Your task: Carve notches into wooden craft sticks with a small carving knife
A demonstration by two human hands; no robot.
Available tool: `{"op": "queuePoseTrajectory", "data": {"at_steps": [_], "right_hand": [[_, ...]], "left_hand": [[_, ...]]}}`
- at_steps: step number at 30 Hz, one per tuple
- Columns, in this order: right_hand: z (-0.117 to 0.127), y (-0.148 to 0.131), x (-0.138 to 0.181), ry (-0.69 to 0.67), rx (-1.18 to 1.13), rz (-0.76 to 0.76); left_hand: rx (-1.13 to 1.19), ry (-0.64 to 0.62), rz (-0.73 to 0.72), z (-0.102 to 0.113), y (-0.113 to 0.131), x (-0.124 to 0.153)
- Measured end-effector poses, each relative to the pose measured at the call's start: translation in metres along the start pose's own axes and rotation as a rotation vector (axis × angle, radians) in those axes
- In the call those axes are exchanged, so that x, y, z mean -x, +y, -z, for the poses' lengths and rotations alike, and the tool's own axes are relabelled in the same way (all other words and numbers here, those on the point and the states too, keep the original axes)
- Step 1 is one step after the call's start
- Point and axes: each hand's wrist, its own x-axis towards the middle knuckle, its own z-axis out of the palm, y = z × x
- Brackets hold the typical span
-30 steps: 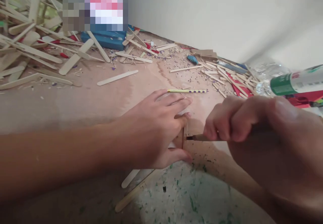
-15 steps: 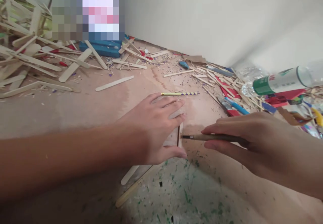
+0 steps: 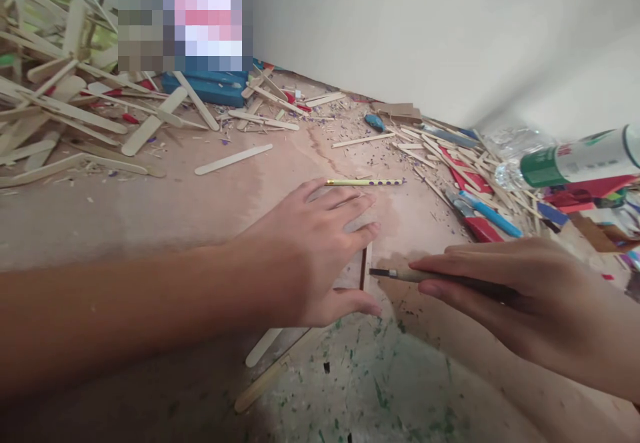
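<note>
Pencil (image 3: 366,182), pale with dark spots, lies on the desk (image 3: 150,220). Just nearer the wearer than the pencil, the left hand (image 3: 320,250) rests palm down, its grip spread wide, over a narrow wood strip (image 3: 368,263) that it partly hides. Nearer and to the right of the pencil, the right hand (image 3: 525,290) has its grip closed round a slim tool (image 3: 407,275), whose dark tip (image 3: 381,272) meets the strip's edge. Right of the pencil lie a blue pen (image 3: 490,214) and a bottle (image 3: 565,163); left of it, a craft stick (image 3: 233,159).
</note>
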Motion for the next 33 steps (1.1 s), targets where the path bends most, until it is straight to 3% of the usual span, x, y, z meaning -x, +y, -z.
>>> {"op": "queuePoseTrajectory", "data": {"at_steps": [9, 12, 16, 21, 29, 33], "right_hand": [[-0.015, 0.019, 0.018, 0.046, 0.043, 0.033], [-0.019, 0.024, 0.019, 0.088, 0.032, 0.03], [-0.025, 0.027, 0.016, 0.285, 0.007, -0.062], [-0.039, 0.025, 0.003, 0.488, 0.025, -0.12], [-0.052, 0.025, -0.005, 0.538, 0.025, -0.038], [-0.056, 0.026, -0.003, 0.547, 0.029, -0.002]], "left_hand": [[0.057, -0.02, -0.007, 0.009, -0.001, -0.001], [0.108, 0.025, -0.002, 0.012, -0.001, -0.003], [0.169, 0.134, 0.083, 0.019, -0.001, -0.006], [0.241, 0.164, 0.244, 0.024, -0.001, -0.011], [0.145, 0.197, 0.1, 0.017, -0.002, -0.009], [0.135, 0.162, 0.112, 0.019, -0.001, -0.007]]}}
